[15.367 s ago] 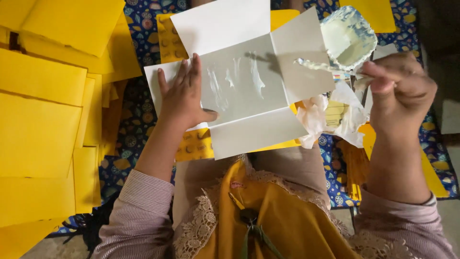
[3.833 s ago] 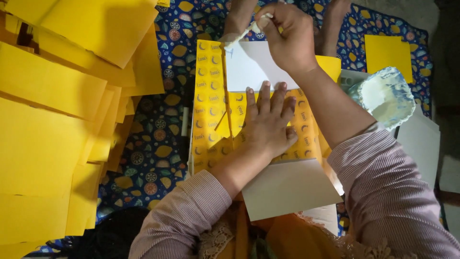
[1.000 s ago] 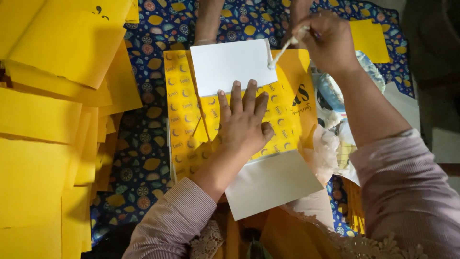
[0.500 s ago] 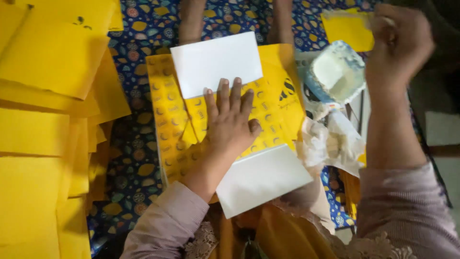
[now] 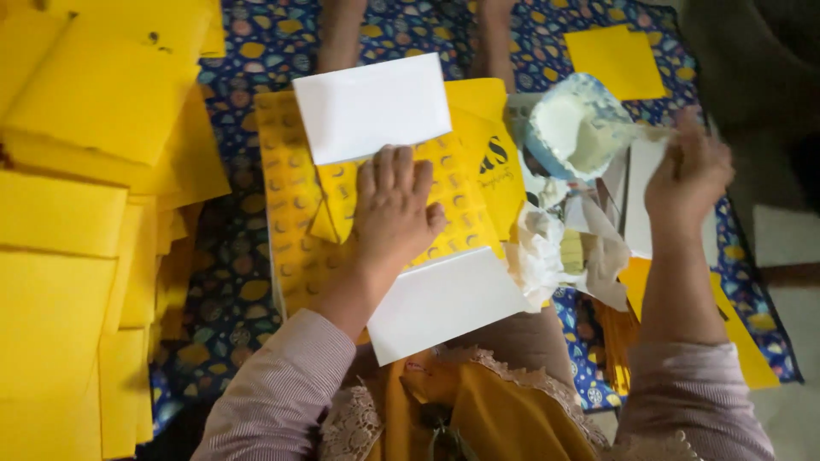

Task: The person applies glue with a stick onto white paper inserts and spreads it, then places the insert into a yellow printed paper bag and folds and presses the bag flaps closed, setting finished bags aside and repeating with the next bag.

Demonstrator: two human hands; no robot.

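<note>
From the head camera, the room for moving is tight. Stacks of yellow sheets (image 5: 94, 171) crowd everything from nine to seven o'clock and run off the left and bottom edges. The patterned blue cloth (image 5: 231, 282) shows only in a narrow strip between those stacks and the yellow printed sheet (image 5: 295, 213) in the middle. At one o'clock a single yellow square (image 5: 617, 60) lies well apart from the rest, with bare cloth around it.

Several things I cannot see whole. My forearms are cut off at the bottom edge. Two feet (image 5: 342, 34) at twelve o'clock are cropped by the top edge. The crumpled wrapping (image 5: 555, 256) at three o'clock hides what lies under it, and the thin thing in my right fingers is blurred; I cannot tell what it is.

My left hand (image 5: 395, 209) lies flat and open, fingers together, pressing down on the printed sheet at the centre. A white flap (image 5: 373, 107) sits just above its fingertips at twelve o'clock, and another white flap (image 5: 444, 299) lies at five o'clock beside my wrist.

My right hand (image 5: 688, 171) is at three o'clock, fingers pinched closed on that thin thing, whose tip reaches into the glue tub (image 5: 576, 128), which stands tilted at two o'clock beside the printed sheet.
</note>
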